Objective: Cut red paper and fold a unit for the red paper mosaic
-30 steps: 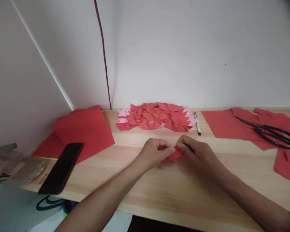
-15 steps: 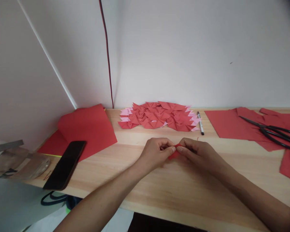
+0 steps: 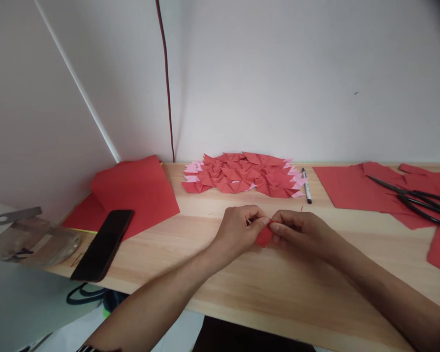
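Plain wall [image 3: 264, 83] up top, pale wooden table [image 3: 212, 293] below, and just right of centre you've got a small red paper piece [image 3: 264, 238], your left hand [image 3: 238, 227] and right hand [image 3: 302, 231] both pinching its upper part, thumbs nearly tip to tip (some fingertips are hidden behind, so their exact grip can't be told). This looks like fine creasing, so you'd do well to press lightly and evenly, lining up the edges before sharpening any fold.
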`<state>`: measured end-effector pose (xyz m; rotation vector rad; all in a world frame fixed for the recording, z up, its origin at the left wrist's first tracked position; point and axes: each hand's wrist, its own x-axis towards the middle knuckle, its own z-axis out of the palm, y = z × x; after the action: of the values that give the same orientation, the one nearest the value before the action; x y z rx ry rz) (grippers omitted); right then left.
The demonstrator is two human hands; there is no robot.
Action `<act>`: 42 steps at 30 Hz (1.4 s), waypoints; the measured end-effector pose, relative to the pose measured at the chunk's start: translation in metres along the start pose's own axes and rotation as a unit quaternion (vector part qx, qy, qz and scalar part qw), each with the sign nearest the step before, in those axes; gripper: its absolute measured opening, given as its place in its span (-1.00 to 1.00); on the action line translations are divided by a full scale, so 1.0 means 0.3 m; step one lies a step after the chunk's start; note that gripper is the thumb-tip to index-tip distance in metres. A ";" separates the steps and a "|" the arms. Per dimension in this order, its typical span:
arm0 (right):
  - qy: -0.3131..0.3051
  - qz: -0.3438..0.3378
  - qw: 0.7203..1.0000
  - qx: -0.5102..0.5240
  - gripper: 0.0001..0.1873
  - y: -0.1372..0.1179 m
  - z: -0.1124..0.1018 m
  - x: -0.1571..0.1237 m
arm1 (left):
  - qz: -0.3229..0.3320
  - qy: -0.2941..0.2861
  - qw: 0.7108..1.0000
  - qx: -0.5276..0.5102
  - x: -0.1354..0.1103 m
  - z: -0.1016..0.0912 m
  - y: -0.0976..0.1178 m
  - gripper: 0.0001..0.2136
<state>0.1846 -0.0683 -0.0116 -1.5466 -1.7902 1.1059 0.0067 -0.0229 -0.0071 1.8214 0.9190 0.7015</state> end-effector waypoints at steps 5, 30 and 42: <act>0.012 -0.012 1.000 0.014 -0.67 0.001 -0.006 -0.003 | 0.011 0.017 1.000 -0.007 -0.002 0.008 0.001 -0.84; 0.122 -0.024 0.989 -0.081 -0.63 -0.019 0.011 -0.013 | -0.027 -0.049 0.998 -0.018 0.000 -0.009 -0.009 -0.83; 0.084 0.011 0.996 -0.038 -0.64 -0.014 0.005 -0.004 | 0.005 -0.020 1.000 0.023 0.002 -0.003 -0.018 -0.83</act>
<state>0.1812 -0.0700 -0.0086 -1.6551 -1.7235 0.8972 0.0047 -0.0205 -0.0115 1.8753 0.9060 0.6532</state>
